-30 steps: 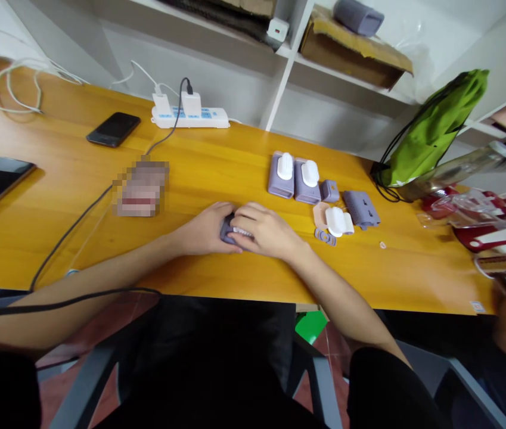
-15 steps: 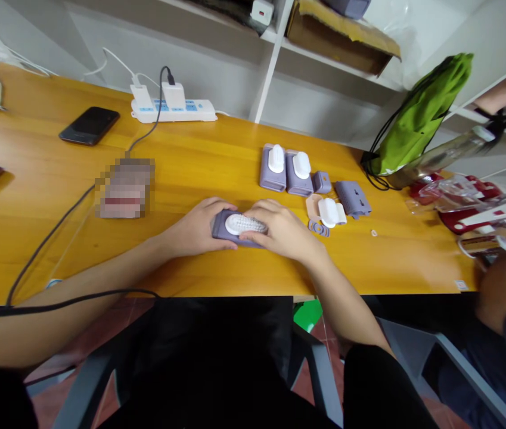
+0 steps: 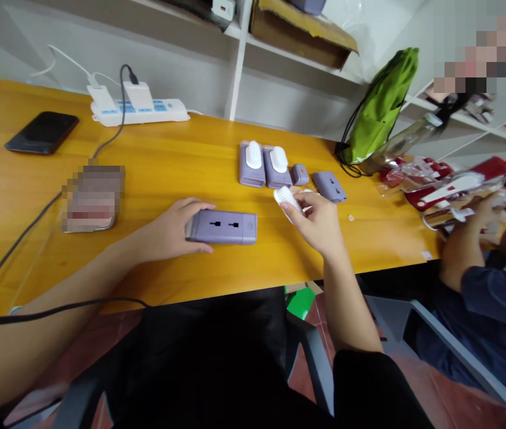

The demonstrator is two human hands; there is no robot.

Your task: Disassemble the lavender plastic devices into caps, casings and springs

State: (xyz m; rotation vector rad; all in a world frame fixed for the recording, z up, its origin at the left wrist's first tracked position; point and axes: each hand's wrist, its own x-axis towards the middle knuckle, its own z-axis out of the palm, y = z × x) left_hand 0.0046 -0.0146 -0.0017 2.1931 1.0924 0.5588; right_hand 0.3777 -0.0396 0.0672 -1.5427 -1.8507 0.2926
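Head view is showing the left fingers [image 3: 196,204] grasping one end of the purple block [image 3: 224,236], which is lying flat on the counter [image 3: 230,277], two dark slots facing up; the thumb is lining its near side. To the block's right and apart from it, the right fingers [image 3: 312,198] are pinching the white piece [image 3: 285,196] by one end. That pinch is leaving much of the piece sticking out, so a slipping thumb could be dropping or twisting it. The small block [image 3: 300,174] and the slotted plate [image 3: 329,186] are lying just beyond the right fingers, so a careless sweep of the knuckles could be knocking them. If the left fingers were loosening, the purple block could be skidding. As for containers, whether that block is holding anything is not showing. Well beyond the right fingers, a cardboard box [image 3: 297,39] is sitting on the shelf [image 3: 259,42], its inside not showing; farther right, a green bag [image 3: 382,107] is standing by a clear bottle [image 3: 396,144], and neither is revealing its contents.
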